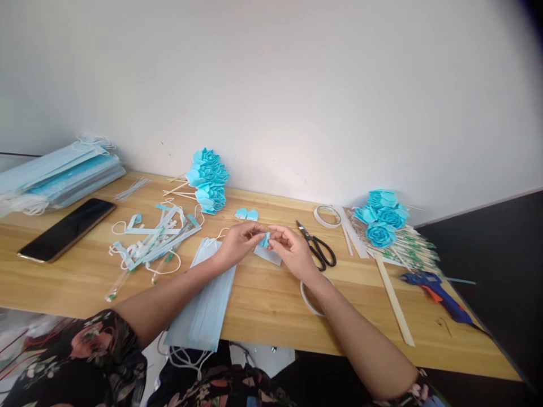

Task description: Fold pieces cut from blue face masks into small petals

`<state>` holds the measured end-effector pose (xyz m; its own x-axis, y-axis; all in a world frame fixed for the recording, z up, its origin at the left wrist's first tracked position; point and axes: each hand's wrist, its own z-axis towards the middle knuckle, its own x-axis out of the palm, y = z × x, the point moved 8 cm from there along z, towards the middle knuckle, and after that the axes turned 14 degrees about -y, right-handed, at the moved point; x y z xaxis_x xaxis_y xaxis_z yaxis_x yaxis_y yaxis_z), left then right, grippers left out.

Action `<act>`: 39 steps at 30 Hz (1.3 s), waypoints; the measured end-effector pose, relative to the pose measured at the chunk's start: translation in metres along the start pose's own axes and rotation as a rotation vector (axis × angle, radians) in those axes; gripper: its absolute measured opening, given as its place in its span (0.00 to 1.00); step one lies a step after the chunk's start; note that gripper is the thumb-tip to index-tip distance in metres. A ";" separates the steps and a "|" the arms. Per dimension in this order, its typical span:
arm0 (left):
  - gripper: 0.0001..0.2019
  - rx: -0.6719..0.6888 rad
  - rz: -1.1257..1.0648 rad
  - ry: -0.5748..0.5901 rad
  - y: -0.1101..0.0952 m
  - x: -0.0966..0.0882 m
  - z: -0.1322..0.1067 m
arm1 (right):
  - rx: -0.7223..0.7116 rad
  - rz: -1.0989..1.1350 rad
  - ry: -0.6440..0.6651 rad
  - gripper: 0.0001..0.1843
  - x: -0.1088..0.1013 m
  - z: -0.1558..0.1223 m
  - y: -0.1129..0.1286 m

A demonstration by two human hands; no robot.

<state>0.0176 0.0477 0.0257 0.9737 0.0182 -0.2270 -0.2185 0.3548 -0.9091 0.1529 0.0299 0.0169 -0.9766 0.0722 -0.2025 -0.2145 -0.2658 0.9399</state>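
Observation:
Both hands meet at the middle of the wooden table, pinching one small blue petal-shaped piece (265, 239) between them. My left hand (238, 242) grips its left side and my right hand (292, 249) its right side, fingers closed. Under the fingers lies a white paper piece (268, 255). Two blue cut petals (246, 214) rest just beyond the hands. A blue face mask (204, 305) lies beneath my left forearm, its ear loops over the table's front edge. Black-handled scissors (317, 246) lie right of my right hand. A tape roll (311, 298) is partly hidden by my right forearm.
Cut mask strips (156, 237), a phone (68, 229) and stacked masks (63, 169) occupy the left. Blue flowers on sticks (207, 181) lie at the back; more blue flowers (382, 217), another tape roll (327, 215), a wooden strip (394, 299) and a glue gun (439, 294) are right.

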 end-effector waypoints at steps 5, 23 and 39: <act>0.08 0.011 -0.012 -0.014 0.001 -0.001 0.000 | 0.004 0.006 -0.002 0.16 0.001 0.000 0.000; 0.08 0.100 0.031 0.028 -0.002 0.003 -0.002 | 0.011 0.002 -0.013 0.16 0.001 0.000 -0.006; 0.08 0.066 0.003 0.032 0.001 0.004 -0.002 | 0.030 0.012 0.003 0.16 0.002 -0.002 -0.004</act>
<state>0.0216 0.0459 0.0232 0.9704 -0.0103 -0.2414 -0.2154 0.4159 -0.8835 0.1521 0.0294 0.0129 -0.9791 0.0661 -0.1921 -0.2024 -0.2375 0.9501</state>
